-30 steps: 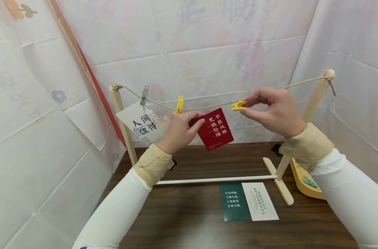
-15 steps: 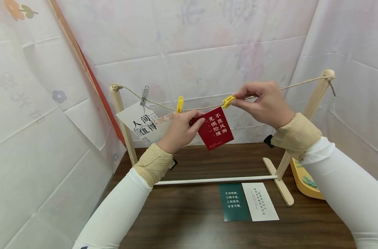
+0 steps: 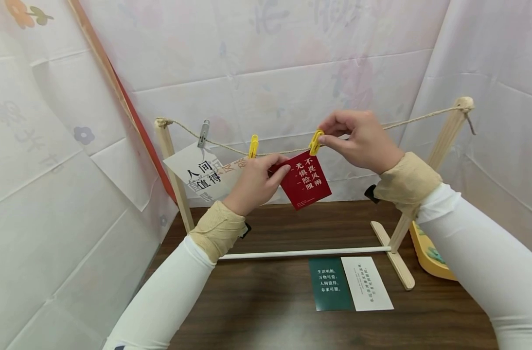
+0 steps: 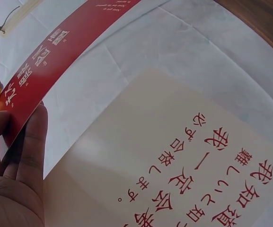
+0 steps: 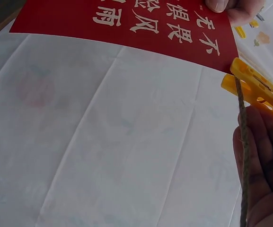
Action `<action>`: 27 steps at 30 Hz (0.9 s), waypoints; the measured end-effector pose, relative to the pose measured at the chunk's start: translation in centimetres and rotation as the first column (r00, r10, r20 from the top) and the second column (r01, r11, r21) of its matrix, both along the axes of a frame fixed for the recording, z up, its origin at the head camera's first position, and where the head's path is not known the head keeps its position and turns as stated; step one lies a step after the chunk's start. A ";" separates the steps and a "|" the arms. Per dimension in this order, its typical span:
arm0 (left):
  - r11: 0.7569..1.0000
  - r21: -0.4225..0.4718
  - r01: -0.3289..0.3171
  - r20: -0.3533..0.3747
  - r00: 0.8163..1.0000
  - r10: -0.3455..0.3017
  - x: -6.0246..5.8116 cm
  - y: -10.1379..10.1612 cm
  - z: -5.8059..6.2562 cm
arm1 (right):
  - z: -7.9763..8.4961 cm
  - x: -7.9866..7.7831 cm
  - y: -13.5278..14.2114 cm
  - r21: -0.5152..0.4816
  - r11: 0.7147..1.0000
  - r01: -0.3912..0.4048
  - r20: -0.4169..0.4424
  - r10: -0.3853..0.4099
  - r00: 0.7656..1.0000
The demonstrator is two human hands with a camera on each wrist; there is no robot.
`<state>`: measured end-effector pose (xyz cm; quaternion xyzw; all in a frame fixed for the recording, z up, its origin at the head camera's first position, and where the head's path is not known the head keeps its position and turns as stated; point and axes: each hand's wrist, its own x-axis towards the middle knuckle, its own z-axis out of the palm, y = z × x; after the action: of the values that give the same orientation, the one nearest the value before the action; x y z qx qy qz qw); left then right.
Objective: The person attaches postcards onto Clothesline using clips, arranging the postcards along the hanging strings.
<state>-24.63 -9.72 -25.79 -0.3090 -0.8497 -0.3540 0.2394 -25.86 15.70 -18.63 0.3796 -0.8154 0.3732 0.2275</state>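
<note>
We pinch a red rectangular paper card (image 3: 307, 183) in our left grip (image 3: 258, 182), just below a beige twisted rope (image 3: 423, 117); our right grip (image 3: 360, 141) holds a yellow plastic clothespin (image 3: 315, 143) at the card's corner.

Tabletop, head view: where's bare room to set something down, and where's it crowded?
Bare: the tabletop in front of the white rod, between the left sleeve and the green card; also a strip behind the rod, up to the backdrop. Crowded: to the right, where the green card, white card, wooden foot and yellow tray sit close together.
</note>
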 end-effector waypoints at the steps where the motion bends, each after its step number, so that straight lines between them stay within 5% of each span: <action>1: 1.000 0.003 -0.001 0.002 1.000 0.001 0.0 0.0 0.0 | 0.0 0.0 0.0 0.005 1.000 0.007 0.004 -0.007 1.000; 27: 0.999 0.031 0.018 0.052 0.998 -0.019 0.2 -0.1 0.0 | 0.2 -0.2 0.5 -0.003 1.000 0.029 0.127 -0.028 0.992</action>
<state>-24.46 -9.87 -25.83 -0.3037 -0.8471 -0.3772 0.2187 -26.08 16.16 -18.46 0.3429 -0.8326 0.3952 0.1816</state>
